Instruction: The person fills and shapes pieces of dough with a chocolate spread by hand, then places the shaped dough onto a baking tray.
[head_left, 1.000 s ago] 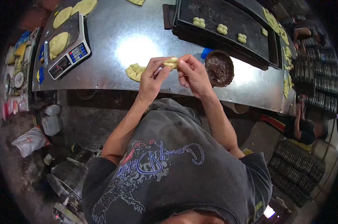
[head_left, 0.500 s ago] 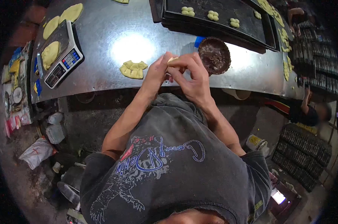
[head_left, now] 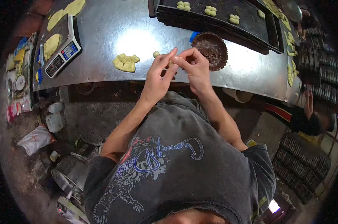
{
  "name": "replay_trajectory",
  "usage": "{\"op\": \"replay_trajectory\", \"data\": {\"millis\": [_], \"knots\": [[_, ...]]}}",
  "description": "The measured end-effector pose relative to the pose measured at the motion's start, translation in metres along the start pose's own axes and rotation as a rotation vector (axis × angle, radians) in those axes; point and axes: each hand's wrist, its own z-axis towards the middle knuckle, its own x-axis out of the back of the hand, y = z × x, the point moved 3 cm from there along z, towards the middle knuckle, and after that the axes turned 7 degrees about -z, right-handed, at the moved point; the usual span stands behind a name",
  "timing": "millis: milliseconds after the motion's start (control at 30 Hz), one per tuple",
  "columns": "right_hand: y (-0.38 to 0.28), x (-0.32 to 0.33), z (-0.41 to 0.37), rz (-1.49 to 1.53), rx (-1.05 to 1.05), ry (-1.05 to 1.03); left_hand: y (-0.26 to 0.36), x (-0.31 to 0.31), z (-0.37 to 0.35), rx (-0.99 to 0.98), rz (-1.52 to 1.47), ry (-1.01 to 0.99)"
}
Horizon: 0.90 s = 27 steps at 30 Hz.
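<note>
My left hand [head_left: 158,76] and my right hand [head_left: 198,72] meet over the near edge of the metal table. Their thumbs and fingertips pinch a small piece of dough, mostly hidden by the fingers. Just beyond my left fingers, a small dough ball [head_left: 156,54] rests on the tabletop. Farther left lies a flat piece of yellow dough [head_left: 126,66], cut into joined segments. A round, dark bowl [head_left: 225,56] with brown residue inside stands close beyond my right hand.
A digital scale [head_left: 70,51] carrying dough [head_left: 51,45] is at the left, with dough slabs [head_left: 73,8] behind it. Dark baking trays [head_left: 247,31] at the back hold clusters of dough balls [head_left: 210,11]. Dough strips [head_left: 290,72] line the right side. Another person [head_left: 307,115] is at far right.
A dough ball now lies on the table beyond my left hand. My hands remain together, with the fingers rearranged around a small piece of dough. The view has shifted slightly.
</note>
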Motion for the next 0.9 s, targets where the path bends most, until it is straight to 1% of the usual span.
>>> {"op": "replay_trajectory", "data": {"millis": [67, 167, 200, 300, 333, 433, 467, 567, 600, 700, 733, 833, 867, 900], "knots": [[-0.009, -0.005, -0.008, -0.098, 0.077, 0.063, -0.004, -0.002, 0.000, 0.092, -0.122, 0.035], [-0.039, -0.013, -0.027, -0.522, 0.427, 0.020, -0.002, -0.003, -0.004, 0.140, -0.315, 0.174], [-0.036, -0.013, -0.031, -0.532, 0.496, -0.010, 0.001, -0.005, -0.006, 0.082, -0.248, 0.214], [-0.041, -0.006, -0.030, -0.860, 0.626, -0.091, -0.002, -0.007, -0.014, 0.148, -0.194, 0.227], [-0.051, -0.007, -0.025, -0.946, 0.618, -0.117, 0.004, -0.009, -0.014, 0.184, -0.131, 0.234], [-0.036, -0.008, 0.003, -0.694, 0.420, -0.266, -0.002, -0.003, -0.021, 0.237, -0.218, 0.148], [-0.028, -0.014, 0.012, -0.572, 0.361, -0.271, -0.005, -0.003, -0.019, 0.217, -0.220, 0.109], [-0.015, -0.029, 0.024, -0.112, -0.337, -0.618, -0.011, 0.005, -0.017, 0.253, -0.362, 0.146], [-0.002, -0.035, 0.028, -0.156, -0.243, -0.575, -0.020, 0.014, -0.016, 0.271, -0.392, 0.114], [0.021, -0.046, 0.028, -0.359, -0.152, -0.343, -0.039, 0.032, -0.020, 0.415, -0.415, 0.106], [0.019, -0.048, 0.023, -0.569, -0.216, -0.284, -0.042, 0.038, -0.020, 0.455, -0.410, 0.100], [0.010, -0.059, 0.012, -0.945, 0.844, -0.125, -0.044, 0.051, -0.020, 0.526, -0.496, 0.160], [0.013, -0.062, 0.004, -0.902, 0.704, -0.255, -0.053, 0.061, -0.024, 0.555, -0.514, 0.057], [0.016, -0.065, 0.006, -0.799, 0.600, -0.325, -0.052, 0.066, -0.025, 0.606, -0.483, 0.045]]}}
